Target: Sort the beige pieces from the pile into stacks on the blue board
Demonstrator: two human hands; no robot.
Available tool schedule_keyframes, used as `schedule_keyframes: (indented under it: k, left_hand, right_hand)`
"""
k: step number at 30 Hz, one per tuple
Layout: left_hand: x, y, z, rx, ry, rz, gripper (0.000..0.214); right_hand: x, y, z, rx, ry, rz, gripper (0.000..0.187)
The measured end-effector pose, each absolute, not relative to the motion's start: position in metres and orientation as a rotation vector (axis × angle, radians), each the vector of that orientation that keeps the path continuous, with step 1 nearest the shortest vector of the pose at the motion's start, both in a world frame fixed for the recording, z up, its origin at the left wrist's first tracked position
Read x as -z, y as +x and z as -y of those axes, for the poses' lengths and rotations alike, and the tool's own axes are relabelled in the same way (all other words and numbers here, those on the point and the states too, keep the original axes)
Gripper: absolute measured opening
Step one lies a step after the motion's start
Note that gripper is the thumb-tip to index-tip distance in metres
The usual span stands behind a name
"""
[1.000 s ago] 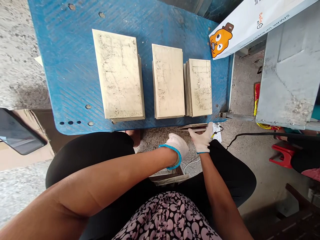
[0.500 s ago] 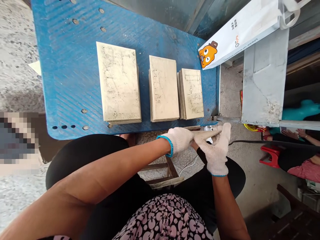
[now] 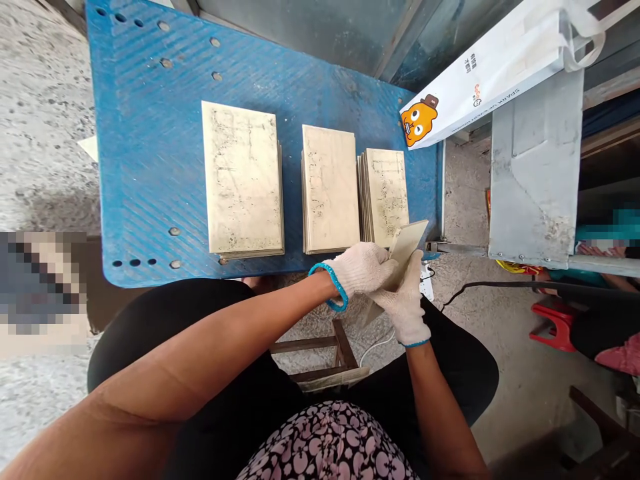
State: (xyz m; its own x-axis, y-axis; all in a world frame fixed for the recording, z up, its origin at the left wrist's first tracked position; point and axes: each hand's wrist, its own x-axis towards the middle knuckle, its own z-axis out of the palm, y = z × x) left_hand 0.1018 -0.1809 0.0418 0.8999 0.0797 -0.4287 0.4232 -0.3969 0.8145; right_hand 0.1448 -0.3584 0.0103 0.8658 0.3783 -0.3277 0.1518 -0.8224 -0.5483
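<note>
My left hand [image 3: 364,269], in a white knit glove with a blue cuff, is closed on a pale flat board [image 3: 411,239]. Gloved the same way, my right hand [image 3: 409,305] grips that board from its right side. Tilted on edge, the board sits over the near right corner of the table; I cannot tell whether it is one or a few together. Beyond my hands lie three stacks of similar cream boards with dark specks: a large stack [image 3: 243,180], a medium stack [image 3: 331,190] and a small stack [image 3: 387,197].
The stacks rest on a blue ridged table [image 3: 150,153] with holes and bolts. A white paper bag [image 3: 500,67] with an orange cartoon lies at the back right beside a grey metal panel [image 3: 537,160]. A red stool [image 3: 554,323] and another person are at the right.
The board has swung up from nearly level to steeply tilted on edge. My right hand has moved left and its fingers have closed round the board. The view has shifted slightly.
</note>
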Motion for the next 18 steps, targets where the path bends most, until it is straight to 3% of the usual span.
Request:
schedule_keyframes:
  k: [8, 18]
  left_hand:
    - [-0.049, 0.109, 0.161, 0.264, 1.836, -0.57, 0.049]
    - [-0.066, 0.086, 0.176, 0.787, 2.21, -0.368, 0.032]
  right_hand:
    - [-0.02, 0.186, 0.318, -0.46, -2.575, 0.516, 0.122]
    - [-0.019, 0.25, 0.228, -0.416, -2.855, 0.446, 0.131]
